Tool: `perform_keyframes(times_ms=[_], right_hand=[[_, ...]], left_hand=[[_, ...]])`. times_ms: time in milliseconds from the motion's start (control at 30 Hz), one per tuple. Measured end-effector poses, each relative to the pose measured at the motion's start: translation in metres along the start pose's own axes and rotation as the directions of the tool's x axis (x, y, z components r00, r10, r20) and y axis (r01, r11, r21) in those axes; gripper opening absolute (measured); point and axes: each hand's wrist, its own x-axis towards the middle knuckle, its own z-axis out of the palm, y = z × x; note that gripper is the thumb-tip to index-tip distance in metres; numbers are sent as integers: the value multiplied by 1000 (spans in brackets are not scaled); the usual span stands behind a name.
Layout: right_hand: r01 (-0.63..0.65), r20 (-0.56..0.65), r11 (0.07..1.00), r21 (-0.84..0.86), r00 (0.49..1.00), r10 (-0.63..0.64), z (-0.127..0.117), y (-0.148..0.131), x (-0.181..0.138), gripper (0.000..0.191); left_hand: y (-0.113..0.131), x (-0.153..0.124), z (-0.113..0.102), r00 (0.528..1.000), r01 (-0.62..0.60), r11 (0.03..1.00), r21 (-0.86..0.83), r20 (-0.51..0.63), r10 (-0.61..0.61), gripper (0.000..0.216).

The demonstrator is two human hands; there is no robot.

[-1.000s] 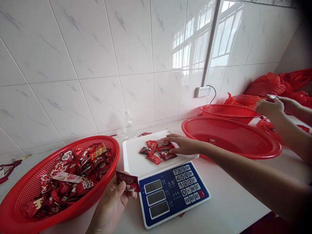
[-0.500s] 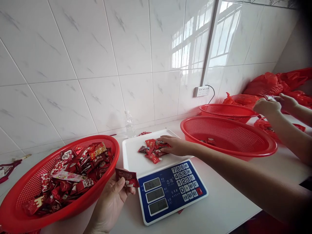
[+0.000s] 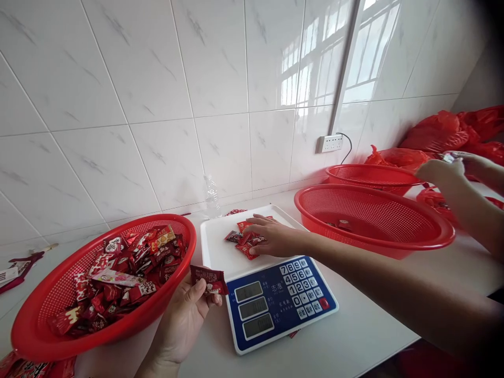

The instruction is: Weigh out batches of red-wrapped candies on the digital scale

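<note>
My left hand pinches a dark red snack packet between thumb and fingers, just left of the blue keypad panel of the scale. My right hand reaches in from the right over the scale's white tray. Its fingers are stretched apart on top of a small pile of red snack packets, touching them and partly hiding them. Close by on the left, a red plastic basket is heaped with similar packets.
Behind the scale a clear plastic bottle stands by the tiled wall. Two more red baskets are to the right. Another person's hands work beside red plastic bags. More packets lie at bottom left.
My right hand has shifted slightly left and further over the pile, covering more packets. The left hand keeps its packet. The view has moved slightly.
</note>
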Motion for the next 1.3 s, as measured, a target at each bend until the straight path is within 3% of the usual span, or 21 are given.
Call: perform_keyframes(times_ms=[200,400,600,900,1067,1300], right_hand=[[99,-1,995,-3,995,-99,0,-5,-6,33],[147,31,989,23,989,-147,-4,4,-11,35],[135,-12,991,-2,991,-135,-2,6,-12,33],[69,-37,995,-76,997,-72,-1,-12,-14,32],[80,-63,992,-103,994,-87,3,-19,-8,12],[92,-80,993,-76,992,-98,-3,-25,-7,21]], left_hand=[[2,-2,2,1000,-4,1000,-9,6,4,18],[3,-2,3,1000,-3,1000,-9,13,3,18],[2,-3,1,999,1,1000,0,36,-1,16],[1,-2,3,1000,8,1000,-5,24,-8,17],[1,-2,3,1000,20,1000,-1,13,-20,19],[1,-2,3,1000,19,1000,8,3,-19,21]])
